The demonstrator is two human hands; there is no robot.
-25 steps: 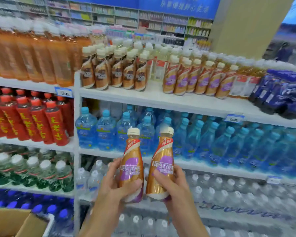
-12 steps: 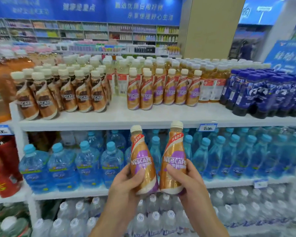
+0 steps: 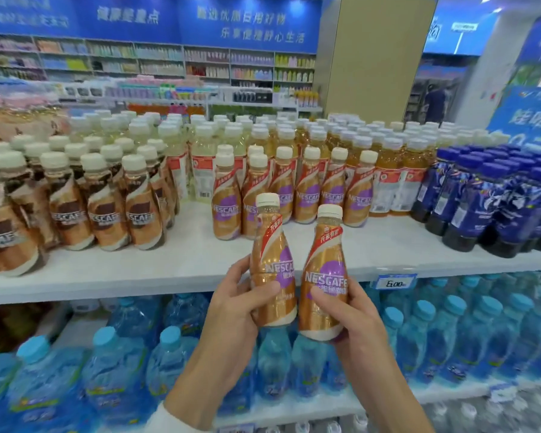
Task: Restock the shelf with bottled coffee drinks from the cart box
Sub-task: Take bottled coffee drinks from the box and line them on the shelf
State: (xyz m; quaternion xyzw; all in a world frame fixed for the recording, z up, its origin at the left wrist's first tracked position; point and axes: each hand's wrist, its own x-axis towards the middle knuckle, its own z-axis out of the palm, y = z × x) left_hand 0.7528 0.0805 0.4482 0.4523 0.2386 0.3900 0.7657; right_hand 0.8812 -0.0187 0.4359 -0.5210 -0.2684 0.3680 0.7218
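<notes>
Two coffee bottles are going up to the shelf (image 3: 169, 267), one in each of my hands, and neither is standing on it yet. My left hand (image 3: 231, 310) is wrapping round the lower body of the left bottle (image 3: 272, 267), thumb lying across the front. My right hand (image 3: 353, 317) is gripping the right bottle (image 3: 324, 285) the same way, thumb pressing just under the label. The pair is sitting between my hands, bases close together and caps fanning slightly apart; whether they are touching I cannot tell.

Just beyond my fingertips a purple row (image 3: 306, 189) of the same drink is already lining the shelf, with bare board lying between it and my hands. I am judging that strip to be the gap I am filling, so the restock is looking partway done. The cart box is not showing, so how many bottles are waiting I cannot say.

Each bottle is wearing a gold-brown wrap with a cream band at the base, a purple patch under white Nescafé lettering, a red stripe climbing to the neck and a cream cap.

A brown row (image 3: 107, 210) is standing beyond my left hand, blue bottles (image 3: 497, 198) well off past my right, water (image 3: 434, 332) stacking below both hands, and a price tag (image 3: 395, 281) hanging just above and right of my right hand
</notes>
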